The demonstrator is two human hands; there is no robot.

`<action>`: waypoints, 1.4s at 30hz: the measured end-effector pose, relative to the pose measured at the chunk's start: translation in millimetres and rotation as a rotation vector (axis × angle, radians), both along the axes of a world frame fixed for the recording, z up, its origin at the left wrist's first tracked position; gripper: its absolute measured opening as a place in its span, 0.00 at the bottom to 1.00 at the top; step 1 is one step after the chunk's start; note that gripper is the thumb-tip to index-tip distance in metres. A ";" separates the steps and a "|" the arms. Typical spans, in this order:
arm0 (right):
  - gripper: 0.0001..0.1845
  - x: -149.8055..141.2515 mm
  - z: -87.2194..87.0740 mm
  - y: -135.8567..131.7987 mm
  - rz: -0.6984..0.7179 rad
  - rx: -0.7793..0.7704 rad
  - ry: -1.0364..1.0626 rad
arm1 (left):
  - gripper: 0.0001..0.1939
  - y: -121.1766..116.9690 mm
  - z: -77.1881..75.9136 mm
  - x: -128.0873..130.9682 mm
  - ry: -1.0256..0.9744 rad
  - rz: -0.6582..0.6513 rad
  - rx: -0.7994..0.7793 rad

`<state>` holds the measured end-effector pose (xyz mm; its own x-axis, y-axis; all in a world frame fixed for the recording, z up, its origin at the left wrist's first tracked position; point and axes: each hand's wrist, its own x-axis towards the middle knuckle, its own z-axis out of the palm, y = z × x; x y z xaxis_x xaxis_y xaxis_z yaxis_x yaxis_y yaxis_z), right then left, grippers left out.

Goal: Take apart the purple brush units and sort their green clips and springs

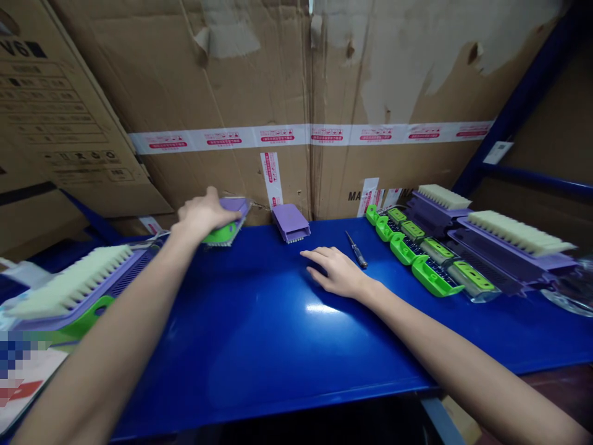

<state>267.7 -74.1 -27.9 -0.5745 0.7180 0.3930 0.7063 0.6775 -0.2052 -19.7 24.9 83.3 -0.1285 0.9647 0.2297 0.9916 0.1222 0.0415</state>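
Note:
My left hand (204,215) is closed on a purple and green brush piece (225,233) with short pale teeth or bristles along its lower edge, near the back of the blue table. My right hand (336,272) is at the middle of the table, fingers stretched and holding nothing. Just behind it is a hollow purple piece (291,222) with pale bristles along its front edge. A small screwdriver (356,250) lies close to the right hand, its tip pointing toward the back.
Purple parts with cream bristles (519,232) stand at the right, beside several green curved pieces (433,277) and clear-and-green pieces (470,281). Another cream-bristled brush (74,281) lies at the left. Cardboard (241,93) walls the back of the blue table (259,346).

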 end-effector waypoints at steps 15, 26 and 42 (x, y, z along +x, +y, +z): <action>0.20 1.6 0.7 1.8 -0.011 0.021 0.002 | 0.31 -5.0 -39.8 91.3 0.029 -0.224 0.059; 0.20 2.7 2.5 1.5 -0.024 0.021 -0.023 | 0.33 -6.6 -47.7 153.0 0.012 -0.491 -0.148; 0.20 3.1 0.1 2.4 -0.001 0.022 0.017 | 0.41 7.2 13.3 90.7 -0.331 -0.311 0.108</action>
